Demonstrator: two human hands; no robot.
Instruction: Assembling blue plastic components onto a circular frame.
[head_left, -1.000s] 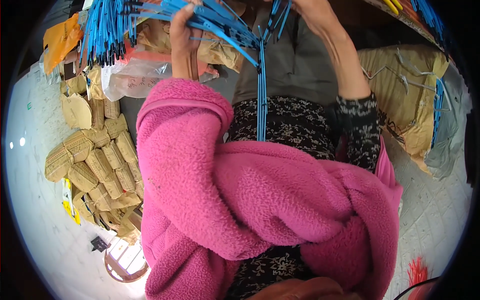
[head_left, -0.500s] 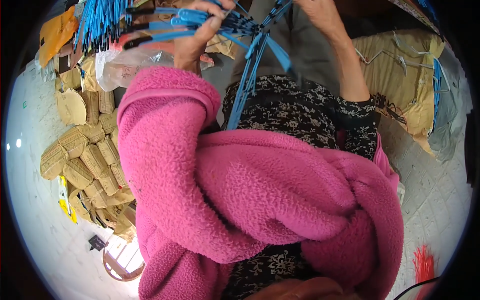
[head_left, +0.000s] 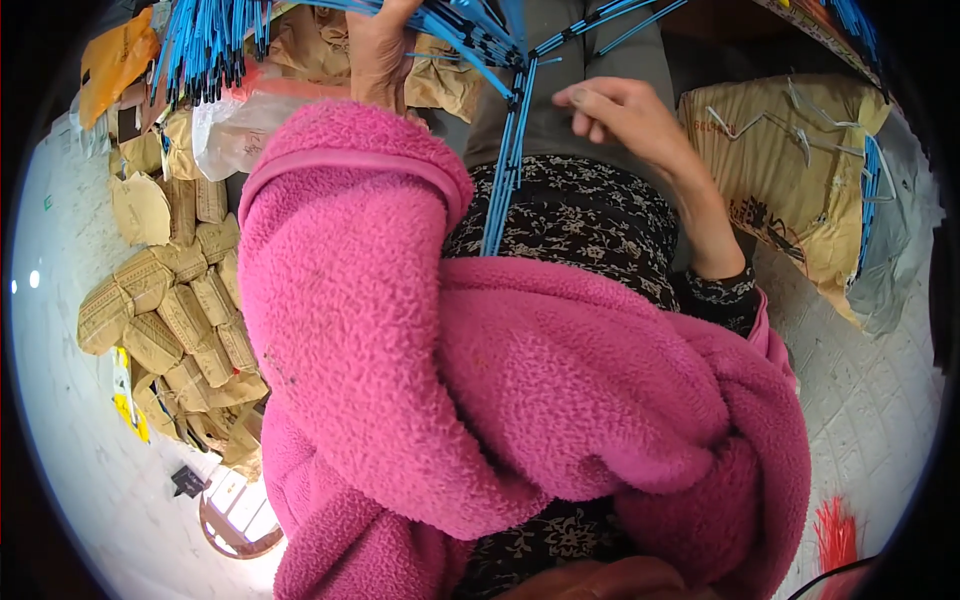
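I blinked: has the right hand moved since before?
Yes: against the brown sack, the right hand has come down the picture, toward the flowery shirt.

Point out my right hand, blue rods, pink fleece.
Right hand [head_left: 634, 118]: head view, middle of the hand.
Blue rods [head_left: 508, 160]: head view, middle of the hanging strands.
Pink fleece [head_left: 535, 375]: head view, fuzzy middle.

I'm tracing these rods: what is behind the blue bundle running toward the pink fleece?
Behind the blue rods, grey trousers show higher up and a black floral top lower down. Whatever the rods directly cover, or the pink fleece garment hides, cannot be seen.
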